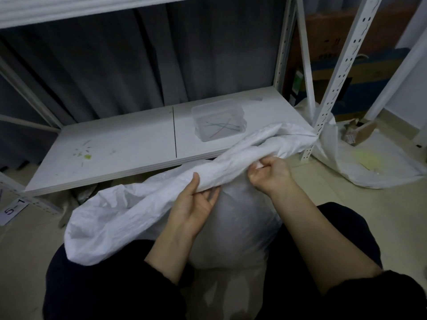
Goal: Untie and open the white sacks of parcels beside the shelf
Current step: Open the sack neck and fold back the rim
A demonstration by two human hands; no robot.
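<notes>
At the far left a label (13,210) on the floor reads 5-1, its edge cut off. The white sack (111,218) sits between my knees in front of the low shelf board (104,153), its crumpled top drawn up to the right. My left hand (194,204) lies palm up and pinches that fabric, thumb on top and fingers beneath. A clear tub (218,122) on the board holds thin coloured strands, too blurred to name. My right hand (270,173) grips the twisted neck with curled fingers; I cannot tell whether a tie is there. The neck's end is hidden at the shelf post (332,77). Beyond it lies a second sack (374,162), its mouth open, with a cardboard box (364,132) partly hidden inside.
</notes>
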